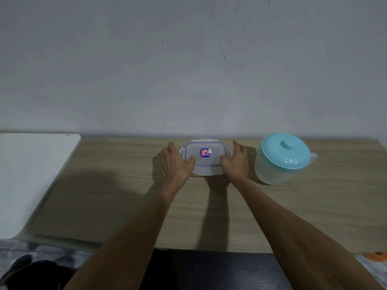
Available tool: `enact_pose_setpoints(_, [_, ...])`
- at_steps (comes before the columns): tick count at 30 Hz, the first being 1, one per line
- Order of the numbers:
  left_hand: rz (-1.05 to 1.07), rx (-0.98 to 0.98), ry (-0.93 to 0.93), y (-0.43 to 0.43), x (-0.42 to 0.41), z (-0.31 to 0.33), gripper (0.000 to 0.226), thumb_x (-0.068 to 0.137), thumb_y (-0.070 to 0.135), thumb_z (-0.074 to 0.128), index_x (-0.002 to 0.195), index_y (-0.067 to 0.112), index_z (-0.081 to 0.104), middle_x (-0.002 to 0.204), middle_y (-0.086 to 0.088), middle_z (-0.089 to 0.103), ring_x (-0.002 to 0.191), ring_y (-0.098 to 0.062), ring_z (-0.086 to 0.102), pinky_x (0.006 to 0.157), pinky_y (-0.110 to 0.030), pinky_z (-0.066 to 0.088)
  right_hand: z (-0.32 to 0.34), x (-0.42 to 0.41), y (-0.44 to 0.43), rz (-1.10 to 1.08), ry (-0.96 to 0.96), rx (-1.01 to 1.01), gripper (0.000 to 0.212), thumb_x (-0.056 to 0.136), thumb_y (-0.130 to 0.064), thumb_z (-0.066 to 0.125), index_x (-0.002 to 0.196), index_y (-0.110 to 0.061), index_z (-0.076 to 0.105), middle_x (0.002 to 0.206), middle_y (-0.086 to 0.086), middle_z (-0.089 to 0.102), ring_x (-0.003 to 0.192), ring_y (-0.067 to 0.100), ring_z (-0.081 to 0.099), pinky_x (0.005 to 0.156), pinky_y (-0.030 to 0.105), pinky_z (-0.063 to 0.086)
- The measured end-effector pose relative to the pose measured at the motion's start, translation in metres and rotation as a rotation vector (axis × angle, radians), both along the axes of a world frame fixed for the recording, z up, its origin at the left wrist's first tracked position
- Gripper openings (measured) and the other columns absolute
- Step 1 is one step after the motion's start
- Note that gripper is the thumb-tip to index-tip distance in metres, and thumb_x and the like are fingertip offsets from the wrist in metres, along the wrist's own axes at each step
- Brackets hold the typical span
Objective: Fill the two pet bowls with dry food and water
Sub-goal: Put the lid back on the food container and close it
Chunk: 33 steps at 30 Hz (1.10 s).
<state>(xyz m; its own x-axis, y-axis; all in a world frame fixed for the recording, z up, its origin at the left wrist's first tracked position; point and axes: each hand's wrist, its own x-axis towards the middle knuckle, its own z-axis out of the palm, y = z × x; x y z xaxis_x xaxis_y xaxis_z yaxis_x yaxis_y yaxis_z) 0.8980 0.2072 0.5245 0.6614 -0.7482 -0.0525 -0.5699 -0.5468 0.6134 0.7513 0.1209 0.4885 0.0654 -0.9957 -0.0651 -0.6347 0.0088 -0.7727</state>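
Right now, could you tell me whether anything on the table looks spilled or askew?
Nothing stands out: the clear container sits flat, lid on, gripped at its ends by the left hand and right hand; the teal jug stands upright, lidded.

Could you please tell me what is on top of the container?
A lid with a sticker; left hand and right hand grip its ends. Contents cannot be made out.

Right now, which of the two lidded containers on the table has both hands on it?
The clear rectangular box with the sticker on its lid: the left hand and right hand hold its ends. The turquoise-lidded jug stands untouched.
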Motion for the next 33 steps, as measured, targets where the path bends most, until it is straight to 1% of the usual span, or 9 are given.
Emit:
enact_pose_setpoints(2, [-0.235, 0.038, -0.135, -0.004, 0.014, 0.002, 0.082, 0.077, 0.036, 0.073, 0.145, 0.012, 0.033, 0.139, -0.009, 0.042, 0.13, -0.028, 0.041, 0.097, -0.036, 0.037, 0.007, 0.0, -0.005, 0.226, 0.172, -0.048, 0.086, 0.08, -0.031, 0.066, 0.154, -0.02, 0.024, 0.162, 0.01, 0.017, 0.148, 0.029, 0.022, 0.118, 0.046, 0.025])
enact_pose_setpoints(5, [-0.533, 0.171, -0.209, -0.014, 0.031, 0.005, 0.088, 0.066, 0.049, 0.078, 0.141, 0.024, 0.037, 0.136, 0.001, 0.045, 0.128, -0.024, 0.043, 0.095, -0.036, 0.042, 0.014, 0.006, -0.016, 0.569, 0.434, 0.008, 0.107, 0.077, -0.048, 0.071, 0.157, -0.028, 0.003, 0.165, 0.005, -0.008, 0.153, 0.025, -0.005, 0.122, 0.052, 0.008])
enact_pose_setpoints(9, [-0.671, 0.297, -0.19, -0.025, 0.036, 0.006, 0.102, 0.067, 0.042, 0.084, 0.149, 0.015, 0.03, 0.153, -0.005, 0.033, 0.138, -0.025, 0.037, 0.108, -0.04, 0.038, 0.013, 0.017, -0.031, 0.761, 0.622, 0.06, 0.118, 0.075, -0.058, 0.071, 0.156, -0.028, -0.009, 0.164, 0.004, -0.02, 0.151, 0.029, -0.015, 0.121, 0.056, 0.009])
enact_pose_setpoints(14, [-0.678, 0.314, -0.302, -0.033, 0.036, -0.001, 0.101, 0.063, 0.042, 0.087, 0.144, 0.011, 0.036, 0.145, -0.004, 0.037, 0.125, -0.024, 0.046, 0.1, -0.039, 0.045, 0.026, 0.024, -0.044, 0.865, 0.779, 0.07, 0.131, 0.067, -0.055, 0.081, 0.156, -0.024, -0.01, 0.165, 0.007, -0.008, 0.15, 0.037, -0.002, 0.119, 0.053, 0.022])
enact_pose_setpoints(18, [-0.686, 0.307, -0.396, -0.031, 0.032, -0.007, 0.098, 0.067, 0.041, 0.085, 0.145, 0.009, 0.034, 0.145, -0.006, 0.036, 0.124, -0.024, 0.046, 0.101, -0.039, 0.046, 0.022, 0.024, -0.044, 0.872, 0.808, -0.029, 0.13, 0.064, -0.052, 0.084, 0.156, -0.022, -0.002, 0.159, 0.007, 0.017, 0.141, 0.036, 0.024, 0.11, 0.051, 0.038])
enact_pose_setpoints(21, [-0.676, 0.289, -0.391, -0.031, 0.032, -0.01, 0.098, 0.067, 0.041, 0.085, 0.145, 0.009, 0.034, 0.145, -0.006, 0.036, 0.125, -0.025, 0.046, 0.101, -0.04, 0.046, 0.019, 0.023, -0.044, 0.864, 0.807, -0.077, 0.128, 0.063, -0.053, 0.084, 0.156, -0.021, 0.003, 0.153, 0.008, 0.026, 0.134, 0.036, 0.033, 0.104, 0.05, 0.043])
enact_pose_setpoints(26, [-0.654, 0.256, -0.434, -0.031, 0.028, -0.016, 0.094, 0.067, 0.039, 0.085, 0.141, 0.009, 0.036, 0.143, -0.006, 0.038, 0.123, -0.025, 0.048, 0.097, -0.038, 0.047, 0.015, 0.025, -0.04, 0.838, 0.841, -0.144, 0.122, 0.065, -0.052, 0.082, 0.155, -0.02, 0.006, 0.15, 0.009, 0.029, 0.13, 0.036, 0.036, 0.098, 0.05, 0.047])
enact_pose_setpoints(30, [-0.664, 0.261, -0.398, -0.031, 0.031, -0.013, 0.097, 0.066, 0.041, 0.086, 0.142, 0.009, 0.036, 0.144, -0.007, 0.037, 0.125, -0.026, 0.048, 0.099, -0.039, 0.046, 0.026, 0.032, -0.051, 0.879, 0.87, -0.003, 0.13, 0.06, -0.055, 0.085, 0.156, -0.025, 0.002, 0.154, 0.004, 0.025, 0.135, 0.037, 0.033, 0.103, 0.05, 0.042])
enact_pose_setpoints(33, [-0.676, 0.278, -0.355, -0.031, 0.034, -0.007, 0.097, 0.068, 0.042, 0.084, 0.145, 0.01, 0.034, 0.148, -0.006, 0.034, 0.127, -0.025, 0.046, 0.102, -0.038, 0.044, 0.032, 0.039, -0.053, 0.881, 0.896, 0.052, 0.131, 0.056, -0.054, 0.088, 0.154, -0.028, 0.006, 0.153, 0.001, 0.028, 0.135, 0.036, 0.035, 0.102, 0.05, 0.043])
